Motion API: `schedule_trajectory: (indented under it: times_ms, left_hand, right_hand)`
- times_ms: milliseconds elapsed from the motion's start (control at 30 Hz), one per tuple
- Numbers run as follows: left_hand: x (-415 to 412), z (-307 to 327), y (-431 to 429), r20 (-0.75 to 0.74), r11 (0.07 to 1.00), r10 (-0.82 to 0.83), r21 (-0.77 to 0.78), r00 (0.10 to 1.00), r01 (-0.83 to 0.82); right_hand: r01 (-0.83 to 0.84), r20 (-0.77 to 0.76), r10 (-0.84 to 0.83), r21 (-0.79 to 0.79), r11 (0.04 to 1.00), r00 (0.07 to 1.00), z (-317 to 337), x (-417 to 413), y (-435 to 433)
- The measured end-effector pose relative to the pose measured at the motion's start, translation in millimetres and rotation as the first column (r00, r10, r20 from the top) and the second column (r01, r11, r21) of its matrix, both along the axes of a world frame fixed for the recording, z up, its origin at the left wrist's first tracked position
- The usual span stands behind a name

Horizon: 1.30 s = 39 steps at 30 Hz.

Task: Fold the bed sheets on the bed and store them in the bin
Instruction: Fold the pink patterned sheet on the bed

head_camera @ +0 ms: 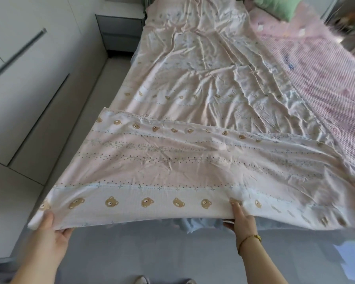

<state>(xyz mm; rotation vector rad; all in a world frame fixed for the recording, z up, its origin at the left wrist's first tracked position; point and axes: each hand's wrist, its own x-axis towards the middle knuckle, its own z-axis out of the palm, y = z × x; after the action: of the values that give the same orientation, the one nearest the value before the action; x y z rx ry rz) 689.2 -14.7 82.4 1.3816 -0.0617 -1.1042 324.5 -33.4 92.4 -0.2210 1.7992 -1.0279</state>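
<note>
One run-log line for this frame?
phase: folding; left hand: grips near hem; right hand: grips near hem; bear-print sheet: near end lifted, rest on bed

Soft daylight was bright and even, leaving a pale sheen and shallow shadows in the creases of the sheet (203, 83). A bright patch glared on the floor (152, 253) at lower right. The wide lens curved the wardrobe (23, 83) lines; blur smeared the blanket (326, 85) at right.
</note>
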Motion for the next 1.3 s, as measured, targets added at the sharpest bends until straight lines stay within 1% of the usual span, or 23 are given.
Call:
schedule_trajectory:
  times_ms: [167, 300, 367, 533, 633, 700, 767, 1000, 1167, 1233, 1300]
  left_hand:
    - [1.3, 33.0, 14.6, 0.040, 0.989, -0.117, -0.083, 0.992, 0.120]
    - [3.6, 55.0, 29.4, 0.062, 0.966, -0.215, -0.135, 0.975, 0.222]
    - [2.7, 63.1, 34.0, 0.063, 0.957, -0.235, -0.161, 0.970, 0.242]
    - [11.4, 74.9, 49.7, 0.029, 0.963, -0.180, -0.201, 0.983, 0.182]
    - [14.0, 78.3, 58.6, -0.008, 0.976, -0.117, -0.189, 0.993, 0.113]
    - [13.0, 82.5, 63.3, -0.028, 0.977, -0.066, -0.204, 0.997, 0.059]
    - [10.4, 85.8, 69.3, -0.035, 0.975, -0.048, -0.220, 0.998, 0.039]
    - [-15.0, 87.9, 131.2, -0.054, 0.982, -0.013, -0.190, 0.998, 0.003]
    - [-26.9, 85.6, 175.4, -0.043, 0.973, -0.023, -0.229, 0.999, 0.013]
    - [-28.9, 85.7, 188.4, -0.044, 0.971, -0.028, -0.240, 0.999, 0.017]
    - [-32.4, 88.3, 197.9, -0.035, 0.968, -0.024, -0.250, 0.999, 0.014]
  right_hand:
    - [-0.012, -0.130, -0.003, -0.111, 0.994, 0.992, 33.7, 4.3, 11.9]
    - [-0.024, -0.179, -0.009, -0.184, 0.983, 0.984, 54.9, 6.6, 28.9]
    - [-0.052, -0.210, 0.011, -0.192, 0.980, 0.978, 59.1, 5.4, 35.9]
    - [-0.125, -0.285, 0.060, -0.215, 0.968, 0.956, 69.4, 12.9, 56.4]
    - [-0.147, -0.295, 0.072, -0.241, 0.959, 0.953, 75.0, 15.3, 68.1]
    - [-0.156, -0.287, 0.084, -0.240, 0.958, 0.954, 76.8, 15.2, 74.4]
    - [-0.161, -0.294, 0.090, -0.229, 0.960, 0.952, 79.3, 12.9, 82.3]
    - [-0.168, -0.306, 0.108, -0.176, 0.970, 0.946, 83.7, -17.7, 139.0]
    - [-0.231, -0.272, 0.159, -0.254, 0.939, 0.949, 94.6, -31.8, 187.2]
    - [-0.228, -0.266, 0.151, -0.288, 0.930, 0.952, 98.7, -28.8, 202.4]
    - [-0.239, -0.286, 0.154, -0.293, 0.926, 0.946, 99.7, -28.1, 209.9]
